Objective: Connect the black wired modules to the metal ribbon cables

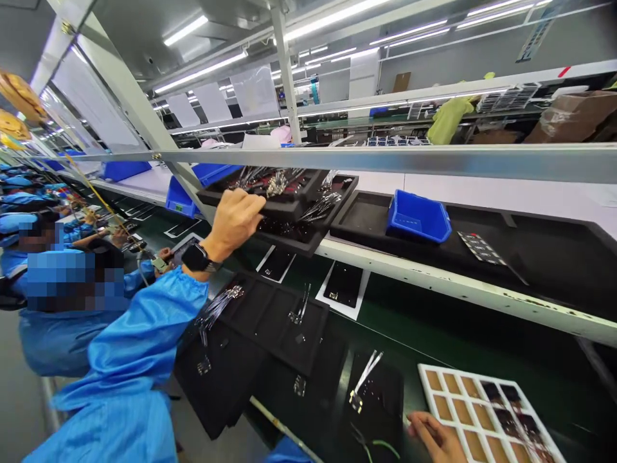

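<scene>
Blue sleeve (139,347) reaches up, probably cos the parts tray (284,211) sits high, left hand (235,220) curled, right hand (438,440) half-bent by the white tray (425,384), can't tell if either's gripping anything

1. Tube lights (186,30) are glowing below the grey ceiling (130,45).
2. A metal rail (385,162) is stretching above the dark green desk (400,328).
3. A grey wall (443,64) is filling the far right.
4. Grey floor (12,379) is showing at left.
</scene>
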`<state>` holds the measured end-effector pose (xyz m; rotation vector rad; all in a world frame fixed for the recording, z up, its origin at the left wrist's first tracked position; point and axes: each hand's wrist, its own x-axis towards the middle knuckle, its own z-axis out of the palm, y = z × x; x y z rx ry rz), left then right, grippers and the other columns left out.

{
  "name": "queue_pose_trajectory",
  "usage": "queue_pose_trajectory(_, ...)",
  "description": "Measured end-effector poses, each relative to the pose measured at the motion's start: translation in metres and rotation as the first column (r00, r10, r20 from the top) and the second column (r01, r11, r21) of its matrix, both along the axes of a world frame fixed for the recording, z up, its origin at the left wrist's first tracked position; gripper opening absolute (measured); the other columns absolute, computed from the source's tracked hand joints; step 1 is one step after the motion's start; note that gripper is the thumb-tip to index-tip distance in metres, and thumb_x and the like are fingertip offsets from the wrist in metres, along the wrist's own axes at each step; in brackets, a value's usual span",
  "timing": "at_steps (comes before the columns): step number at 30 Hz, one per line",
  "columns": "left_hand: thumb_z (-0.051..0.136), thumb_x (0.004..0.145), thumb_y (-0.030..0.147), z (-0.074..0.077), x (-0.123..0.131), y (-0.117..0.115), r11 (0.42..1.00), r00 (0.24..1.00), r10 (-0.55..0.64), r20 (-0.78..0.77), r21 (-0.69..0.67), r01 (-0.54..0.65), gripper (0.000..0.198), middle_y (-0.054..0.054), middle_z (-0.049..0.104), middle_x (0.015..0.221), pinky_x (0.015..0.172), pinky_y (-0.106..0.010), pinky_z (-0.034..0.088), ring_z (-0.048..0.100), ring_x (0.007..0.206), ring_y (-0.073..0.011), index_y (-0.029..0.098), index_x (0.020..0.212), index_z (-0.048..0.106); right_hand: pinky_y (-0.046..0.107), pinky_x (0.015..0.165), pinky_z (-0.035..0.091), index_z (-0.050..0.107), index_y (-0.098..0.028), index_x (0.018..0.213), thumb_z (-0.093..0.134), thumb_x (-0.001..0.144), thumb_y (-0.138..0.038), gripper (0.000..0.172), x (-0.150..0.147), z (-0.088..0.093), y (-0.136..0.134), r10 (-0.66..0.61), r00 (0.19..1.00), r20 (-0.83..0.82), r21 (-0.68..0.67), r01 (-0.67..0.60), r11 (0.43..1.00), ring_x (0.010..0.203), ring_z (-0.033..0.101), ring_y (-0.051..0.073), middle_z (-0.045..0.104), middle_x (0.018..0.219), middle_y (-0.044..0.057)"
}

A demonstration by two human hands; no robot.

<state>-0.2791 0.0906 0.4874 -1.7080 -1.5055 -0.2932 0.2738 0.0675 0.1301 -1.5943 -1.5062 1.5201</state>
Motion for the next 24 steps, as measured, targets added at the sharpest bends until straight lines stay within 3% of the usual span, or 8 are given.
queue_pose_trajectory(5, 0.064, 0.097, 0.026, 0.033, -0.008, -0.001, 1.0, 0.992, 0.001, 0.126, 0.028, -0.005, 0.014, -0.01, 0.074, 0.104, 0.096, -0.056, 0.048, 0.065, 0.11, -0.036, 0.021, 0.107, 0.07, 0.04, 0.076, 0.062, 0.079, -0.022, 0.072, 0.069, 0.055, -0.099, 0.08, 0.008, 0.001, -0.007, 0.003, 1.0, -0.01, -0.024, -0.003, 1.0, 0.075, 0.074, 0.03, 0.077, 0.071, 0.011)
queue_pose_trajectory(10, 0.066, 0.098, 0.027, 0.039, -0.003, -0.006, 0.998, 0.993, -0.015, 0.117, 0.07, 0.007, 0.018, -0.008, 0.074, 0.104, 0.1, -0.055, 0.049, 0.064, 0.113, -0.0331, 0.023, 0.115, 0.072, 0.038, 0.077, 0.062, 0.081, -0.021, 0.076, 0.07, 0.06, -0.094, 0.075, 0.02, -0.008, -0.009, 0.012, 1.0, -0.005, -0.019, -0.012, 1.0, 0.077, 0.074, 0.03, 0.079, 0.075, 0.011)
queue_pose_trajectory(15, 0.065, 0.099, 0.03, 0.025, 0.005, -0.004, 0.999, 0.995, -0.01, 0.101, 0.049, 0.005, 0.018, -0.01, 0.075, 0.105, 0.096, -0.054, 0.049, 0.066, 0.112, -0.0354, 0.021, 0.114, 0.072, 0.038, 0.078, 0.062, 0.081, -0.022, 0.075, 0.074, 0.059, -0.09, 0.07, 0.021, -0.002, -0.01, -0.004, 1.0, 0.006, -0.01, 0.004, 1.0, 0.078, 0.075, 0.031, 0.079, 0.074, 0.011)
queue_pose_trajectory(20, 0.062, 0.099, 0.031, 0.002, 0.012, 0.002, 0.999, 0.998, 0.033, 0.061, 0.029, -0.035, 0.019, -0.011, 0.077, 0.109, 0.089, -0.052, 0.047, 0.066, 0.106, -0.0367, 0.02, 0.113, 0.07, 0.038, 0.077, 0.061, 0.08, -0.022, 0.074, 0.074, 0.059, -0.091, 0.07, 0.019, 0.001, -0.012, 0.002, 1.0, -0.01, -0.002, -0.002, 1.0, 0.077, 0.073, 0.03, 0.077, 0.072, 0.01)
queue_pose_trajectory(24, 0.059, 0.1, 0.032, -0.019, 0.017, 0.003, 1.0, 1.0, -0.001, 0.029, -0.004, 0.001, 0.017, -0.01, 0.078, 0.106, 0.085, -0.05, 0.046, 0.064, 0.101, -0.0346, 0.023, 0.112, 0.068, 0.04, 0.08, 0.06, 0.077, -0.021, 0.073, 0.07, 0.06, -0.096, 0.076, 0.016, 0.0, -0.025, -0.045, 0.997, -0.058, 0.02, 0.046, 0.999, 0.078, 0.072, 0.03, 0.075, 0.073, 0.01)
